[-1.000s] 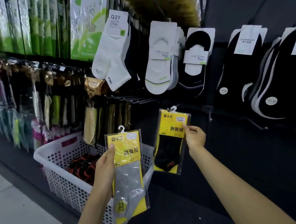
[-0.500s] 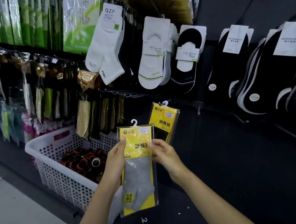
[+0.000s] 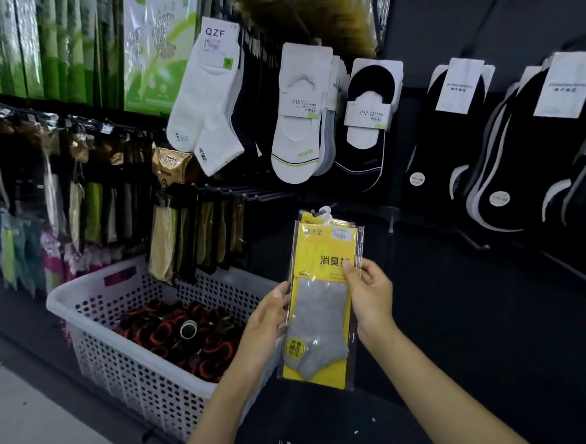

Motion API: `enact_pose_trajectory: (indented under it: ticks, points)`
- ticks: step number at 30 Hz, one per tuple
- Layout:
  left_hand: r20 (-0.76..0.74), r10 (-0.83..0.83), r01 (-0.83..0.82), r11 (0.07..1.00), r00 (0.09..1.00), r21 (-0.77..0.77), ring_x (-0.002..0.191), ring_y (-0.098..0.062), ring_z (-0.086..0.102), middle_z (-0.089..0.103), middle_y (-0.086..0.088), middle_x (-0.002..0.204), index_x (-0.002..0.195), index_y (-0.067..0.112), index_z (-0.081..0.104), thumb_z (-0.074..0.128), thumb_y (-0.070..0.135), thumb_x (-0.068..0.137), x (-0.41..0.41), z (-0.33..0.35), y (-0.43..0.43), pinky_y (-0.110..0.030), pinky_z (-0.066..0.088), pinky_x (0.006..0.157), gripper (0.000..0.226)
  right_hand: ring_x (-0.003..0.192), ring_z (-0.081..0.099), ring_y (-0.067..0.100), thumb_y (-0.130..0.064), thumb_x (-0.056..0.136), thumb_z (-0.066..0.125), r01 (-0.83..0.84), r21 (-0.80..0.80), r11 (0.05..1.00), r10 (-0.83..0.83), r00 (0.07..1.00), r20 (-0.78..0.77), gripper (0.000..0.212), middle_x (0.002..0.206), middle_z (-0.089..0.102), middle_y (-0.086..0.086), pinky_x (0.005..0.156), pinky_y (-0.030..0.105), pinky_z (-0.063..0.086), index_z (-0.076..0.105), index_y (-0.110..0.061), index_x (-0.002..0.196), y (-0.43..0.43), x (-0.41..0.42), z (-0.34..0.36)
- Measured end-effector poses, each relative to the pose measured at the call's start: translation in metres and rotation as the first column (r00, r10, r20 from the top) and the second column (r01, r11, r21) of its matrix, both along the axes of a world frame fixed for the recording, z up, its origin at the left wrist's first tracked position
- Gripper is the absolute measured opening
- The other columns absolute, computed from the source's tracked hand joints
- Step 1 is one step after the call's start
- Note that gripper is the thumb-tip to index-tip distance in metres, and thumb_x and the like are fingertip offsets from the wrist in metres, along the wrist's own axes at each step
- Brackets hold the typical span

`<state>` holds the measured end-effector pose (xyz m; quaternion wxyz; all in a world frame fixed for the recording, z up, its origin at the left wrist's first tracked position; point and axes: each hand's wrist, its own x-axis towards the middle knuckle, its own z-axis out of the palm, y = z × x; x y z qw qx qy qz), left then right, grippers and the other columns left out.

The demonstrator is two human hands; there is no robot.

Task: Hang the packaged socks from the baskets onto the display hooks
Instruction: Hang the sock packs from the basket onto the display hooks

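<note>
Since the earlier frame the grey sock pack [image 3: 320, 312] has risen and shifted right, so that it now covers the second yellow pack [image 3: 306, 218], of which only a top edge shows behind it. The grey pack is upright, in the air before the dark display wall, its top at a white hanger [image 3: 324, 211]. Left hand [image 3: 268, 320]: fingers clamped on the pack's left edge. Right hand [image 3: 371, 297]: thumb on the front, fingers curled behind the right edge. Lower left, a white basket [image 3: 127, 380] holds rolled black-and-orange socks [image 3: 182, 331]. Above hang white socks [image 3: 205, 113]; to the right, black socks [image 3: 443, 145].
</note>
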<state>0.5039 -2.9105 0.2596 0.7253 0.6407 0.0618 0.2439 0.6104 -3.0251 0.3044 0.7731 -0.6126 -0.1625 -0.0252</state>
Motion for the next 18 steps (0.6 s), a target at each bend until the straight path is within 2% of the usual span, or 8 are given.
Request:
enact_pose_trajectory:
  ticks: [2,5,7,9,11,12,15,18]
  points:
    - [-0.001,0.003,-0.003,1.000,1.000,-0.012,0.100,0.004,0.058,0.058,0.016,0.118,0.129,0.030,0.048,0.032,0.039,0.100,0.007,0.000,-0.001,-0.004,0.047,0.066,0.034,0.084,0.070,0.019,-0.017,0.092,0.061,0.023,-0.002,1.000,-0.023,0.999,0.025,0.002,0.087,0.073,0.002,0.077,0.033,0.057,0.063,-0.017,0.090,0.005,0.008,0.006]
    - [0.001,0.034,-0.034,0.999,0.999,0.010,0.091,0.010,0.063,0.066,0.026,0.100,0.112,0.042,0.056,0.034,0.039,0.100,0.020,0.001,0.005,-0.004,0.046,0.064,0.025,0.074,0.068,0.013,-0.015,0.091,0.062,0.030,-0.041,0.999,-0.029,0.999,0.031,0.003,0.075,0.071,-0.003,0.068,0.024,0.056,0.064,-0.013,0.089,0.018,0.018,0.010]
    - [-0.002,0.055,-0.055,0.998,0.999,0.026,0.092,0.010,0.064,0.069,0.026,0.096,0.103,0.048,0.059,0.036,0.039,0.099,0.030,0.000,0.011,-0.007,0.049,0.069,0.026,0.077,0.068,0.017,-0.013,0.091,0.062,0.030,-0.052,0.998,-0.031,0.999,-0.015,0.004,0.077,0.071,0.000,0.073,0.029,0.057,0.064,-0.014,0.087,0.026,0.027,0.008]
    - [-0.018,0.069,-0.068,0.997,0.997,0.035,0.107,0.002,0.060,0.065,0.017,0.115,0.115,0.044,0.059,0.037,0.043,0.098,0.042,-0.005,0.016,-0.021,0.050,0.090,0.028,0.086,0.069,0.023,-0.013,0.090,0.063,0.042,-0.053,0.998,-0.046,0.997,-0.067,0.006,0.086,0.071,0.006,0.082,0.037,0.057,0.063,-0.015,0.085,0.033,0.038,0.004]
    - [-0.025,0.094,-0.092,0.992,0.995,0.082,0.124,-0.006,0.048,0.052,0.009,0.136,0.136,0.030,0.047,0.036,0.045,0.097,0.055,-0.009,0.022,-0.032,0.039,0.107,0.043,0.092,0.068,0.026,-0.015,0.090,0.064,0.047,-0.056,0.997,-0.053,0.992,-0.115,0.006,0.093,0.071,0.010,0.087,0.041,0.056,0.063,-0.014,0.085,0.037,0.049,-0.001]
    - [-0.027,0.113,-0.109,0.988,0.993,0.105,0.128,-0.006,0.043,0.047,0.007,0.141,0.140,0.027,0.042,0.035,0.044,0.098,0.063,-0.009,0.024,-0.027,0.035,0.108,0.046,0.092,0.067,0.025,-0.018,0.089,0.065,0.047,-0.061,0.997,-0.056,0.988,-0.141,0.007,0.094,0.070,0.010,0.087,0.040,0.055,0.063,-0.014,0.084,0.038,0.054,-0.003]
    - [-0.032,0.151,-0.143,0.976,0.988,0.166,0.129,-0.004,0.035,0.037,0.005,0.147,0.145,0.022,0.034,0.033,0.036,0.101,0.083,-0.012,0.029,-0.007,0.032,0.096,0.046,0.098,0.066,0.025,-0.021,0.089,0.065,0.028,-0.081,0.996,-0.045,0.975,-0.220,0.009,0.100,0.069,0.010,0.091,0.040,0.053,0.063,-0.013,0.085,0.039,0.066,-0.012]
    - [-0.048,0.141,-0.133,0.980,0.989,0.149,0.139,-0.013,0.029,0.029,0.001,0.153,0.148,0.019,0.027,0.036,0.032,0.100,0.094,-0.021,0.027,-0.019,0.029,0.103,0.050,0.105,0.064,0.028,-0.017,0.092,0.062,0.025,-0.114,0.993,-0.056,0.959,-0.279,0.007,0.109,0.068,0.014,0.095,0.039,0.051,0.064,-0.010,0.091,0.032,0.071,-0.026]
